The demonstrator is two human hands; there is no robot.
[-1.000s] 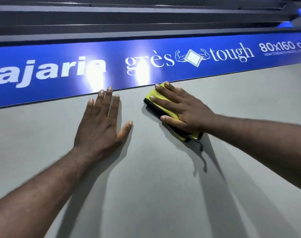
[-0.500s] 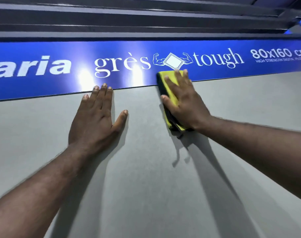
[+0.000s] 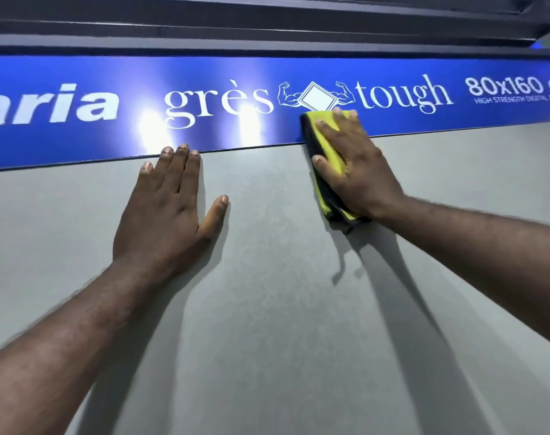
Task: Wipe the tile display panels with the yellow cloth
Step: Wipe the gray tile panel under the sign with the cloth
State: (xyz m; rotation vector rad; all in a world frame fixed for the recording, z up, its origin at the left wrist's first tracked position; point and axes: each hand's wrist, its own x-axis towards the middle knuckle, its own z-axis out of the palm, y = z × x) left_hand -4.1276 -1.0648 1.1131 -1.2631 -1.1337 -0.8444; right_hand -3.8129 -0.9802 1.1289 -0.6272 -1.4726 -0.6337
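Your left hand (image 3: 164, 215) lies flat on the grey tile panel (image 3: 267, 324), fingers straight and close together, thumb spread to the side, holding nothing. Its fingertips reach the lower edge of the blue header strip (image 3: 204, 133).

Your right hand (image 3: 358, 171) presses the folded yellow cloth (image 3: 329, 153) against the display with flat, extended fingers, the thumb along the cloth's left side. The cloth has a dark underside and straddles the seam: its upper end sits on the blue strip just below the tile logo, between the words "grès" and "tough", and its lower end sits on the grey panel under your palm. Dark rails (image 3: 267, 26) run above the strip.
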